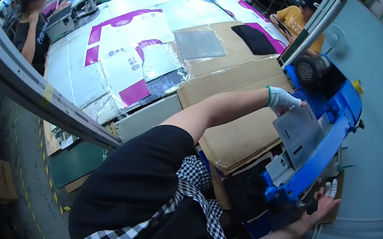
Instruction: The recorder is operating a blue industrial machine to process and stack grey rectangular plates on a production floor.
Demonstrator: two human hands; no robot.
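My left hand (282, 100), in a white glove with a green cuff, rests at the upper edge of a grey metal plate (299, 132) on a blue machine (336, 131). Its fingers look bent and pressed together; whatever they hold is hidden. A small dark blue patch (300, 95) shows beside the fingertips. Lower right, my right hand (323, 202) has white coverings on some fingers. Those fingers are stretched out and apart, holding nothing visible. It is beside a black knob (309, 206) at the machine's near end.
Stacked cardboard sheets (240, 143) lie left of the machine. Beyond them, a large table carries purple-and-white printed sheets (122, 47), a grey sheet (199, 45) and black cloth (254, 40). A metal post (52, 101) crosses at left. Other people (298, 23) sit around the table.
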